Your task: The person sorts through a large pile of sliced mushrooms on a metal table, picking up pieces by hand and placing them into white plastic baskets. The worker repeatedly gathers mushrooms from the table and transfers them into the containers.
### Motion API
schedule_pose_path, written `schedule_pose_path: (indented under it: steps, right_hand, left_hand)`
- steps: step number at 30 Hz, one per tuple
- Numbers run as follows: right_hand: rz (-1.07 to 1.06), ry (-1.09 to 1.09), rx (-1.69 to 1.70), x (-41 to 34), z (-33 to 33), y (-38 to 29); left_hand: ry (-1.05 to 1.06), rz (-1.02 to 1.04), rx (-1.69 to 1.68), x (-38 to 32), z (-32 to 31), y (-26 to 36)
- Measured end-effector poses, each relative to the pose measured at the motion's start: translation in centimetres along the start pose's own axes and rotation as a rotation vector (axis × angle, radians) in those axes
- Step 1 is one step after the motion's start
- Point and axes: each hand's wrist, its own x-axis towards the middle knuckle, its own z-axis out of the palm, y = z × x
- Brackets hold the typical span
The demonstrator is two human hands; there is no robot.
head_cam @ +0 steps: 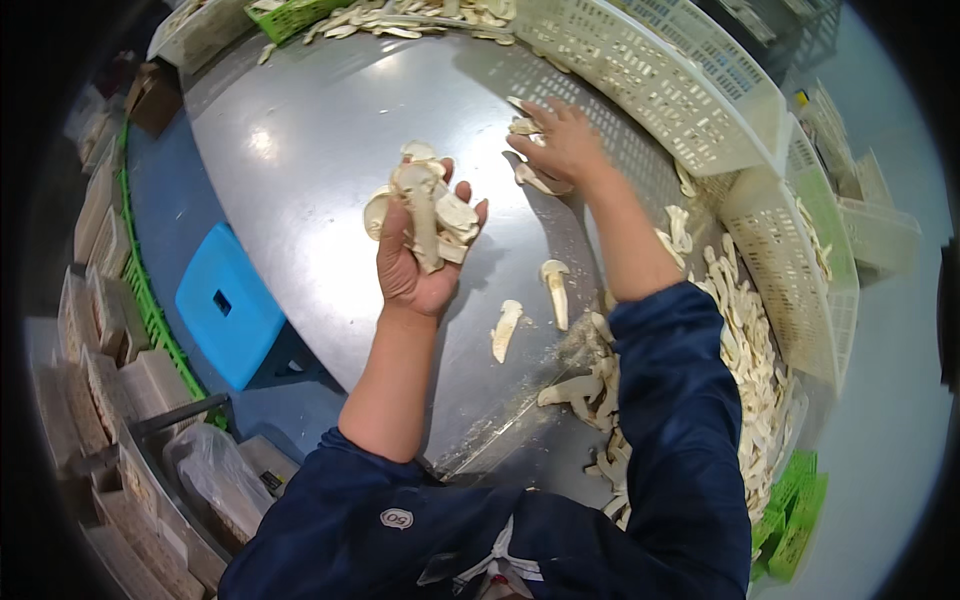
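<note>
My left hand (427, 255) is raised above the steel table, palm up, its fingers curled around a small pile of sliced mushrooms (424, 202). They are pale lengthwise slices with cap and stem. Farther right, my right hand (562, 142) reaches low over the table with thumb and fingers spread around more mushroom slices (525, 127). Whether it grips them is unclear. Just below that hand lies another slice (536, 180). Two single slices rest nearer to me, one with a rounded cap (556, 292) and one flatter piece (507, 330).
A heap of mushroom slices (750, 390) covers the table's right side, with more slices (405, 22) at the far edge. White perforated baskets (637, 82) line the far right. A blue plastic stool (229, 300) stands left of the steel table (315, 180). Crates (112, 315) crowd the far left.
</note>
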Motion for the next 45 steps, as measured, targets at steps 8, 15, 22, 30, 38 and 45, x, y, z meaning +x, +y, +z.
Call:
schedule_pose_path:
  steps: [8, 15, 22, 30, 38, 45]
  right_hand:
    - [-0.268, 0.099, 0.154, -9.0, -1.1, 1.4]
    - [-0.155, -0.065, 0.188, -22.8, -9.3, 4.1]
    - [0.202, -0.181, 0.198, -21.8, -14.1, 11.6]
    - [0.348, 0.05, -0.1, -9.9, -5.9, 20.4]
    - [0.206, -0.007, 0.004, -12.7, -5.7, 15.1]
    - [-0.086, -0.103, 0.222, -22.0, -7.2, 4.5]
  left_hand:
    - [-0.041, -0.035, -0.034, 0.3, -0.5, -0.3]
    - [0.012, -0.053, 0.02, 0.4, -0.5, -0.9]
    - [0.005, -0.074, 0.012, 0.4, -0.5, -1.1]
    - [-0.026, -0.093, 0.018, 0.5, -0.6, -1.1]
    - [-0.04, -0.096, -0.002, 0.5, -1.0, -1.0]
    - [0.023, -0.087, 0.02, 0.8, -0.7, -1.4]
